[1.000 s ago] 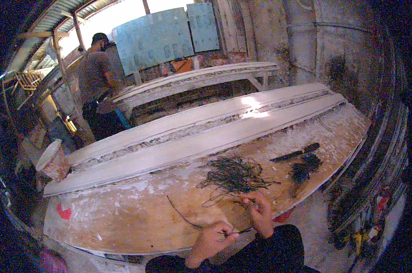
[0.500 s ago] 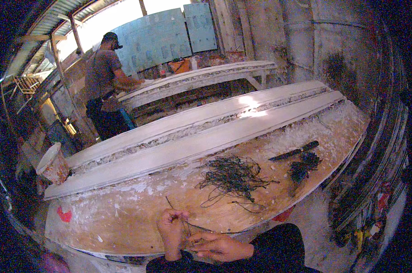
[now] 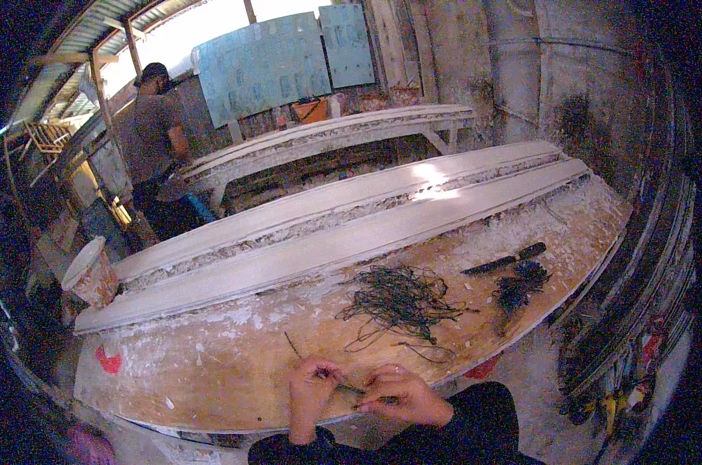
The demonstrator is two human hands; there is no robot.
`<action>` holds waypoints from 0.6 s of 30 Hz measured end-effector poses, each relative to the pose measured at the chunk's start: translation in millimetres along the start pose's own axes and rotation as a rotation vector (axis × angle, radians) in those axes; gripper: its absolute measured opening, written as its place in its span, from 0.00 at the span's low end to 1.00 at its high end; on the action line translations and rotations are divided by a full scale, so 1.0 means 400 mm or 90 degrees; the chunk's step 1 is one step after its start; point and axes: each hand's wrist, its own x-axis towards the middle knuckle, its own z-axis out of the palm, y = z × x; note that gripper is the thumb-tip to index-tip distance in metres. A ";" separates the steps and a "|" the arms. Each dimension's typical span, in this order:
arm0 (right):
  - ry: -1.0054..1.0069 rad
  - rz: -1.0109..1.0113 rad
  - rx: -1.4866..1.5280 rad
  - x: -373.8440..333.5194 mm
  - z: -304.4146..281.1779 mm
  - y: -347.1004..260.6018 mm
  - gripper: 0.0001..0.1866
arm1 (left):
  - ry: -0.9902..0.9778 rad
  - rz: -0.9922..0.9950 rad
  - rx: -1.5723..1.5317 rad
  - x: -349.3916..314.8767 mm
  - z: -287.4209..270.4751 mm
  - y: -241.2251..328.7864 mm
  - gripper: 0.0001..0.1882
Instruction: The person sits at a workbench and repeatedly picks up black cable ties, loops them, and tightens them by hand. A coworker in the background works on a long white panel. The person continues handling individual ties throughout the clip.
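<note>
Near the front edge of the wooden table, both my hands work close together on a thin dark cord. My left hand is closed on the cord, and one end sticks up past its fingers. Beside it, the fingers of my right hand pinch the same strand; a short stretch of it runs between the hands. Just beyond them lies a loose tangle of dark cord. Farther right are a black-handled knife and a small dark bundle of short pieces.
Two long white moulding strips lie along the table's far side. A plaster-stained bucket stands at the left end. Behind, a person stands at another bench with an orange container. Long strips lean at the right.
My hands have shifted slightly right and my right hand has risen to meet the left along the cord. The other person has moved left and turned away from the far bench.
</note>
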 end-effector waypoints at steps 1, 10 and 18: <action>0.039 0.044 0.003 -0.004 -0.006 0.002 0.06 | -0.057 0.045 0.038 -0.005 0.002 0.004 0.03; 0.307 0.278 0.145 -0.022 -0.074 0.009 0.03 | -0.568 0.288 0.037 -0.074 0.096 0.076 0.08; 0.357 0.280 0.065 -0.014 -0.048 0.018 0.09 | -0.562 0.177 0.081 -0.085 0.100 0.061 0.11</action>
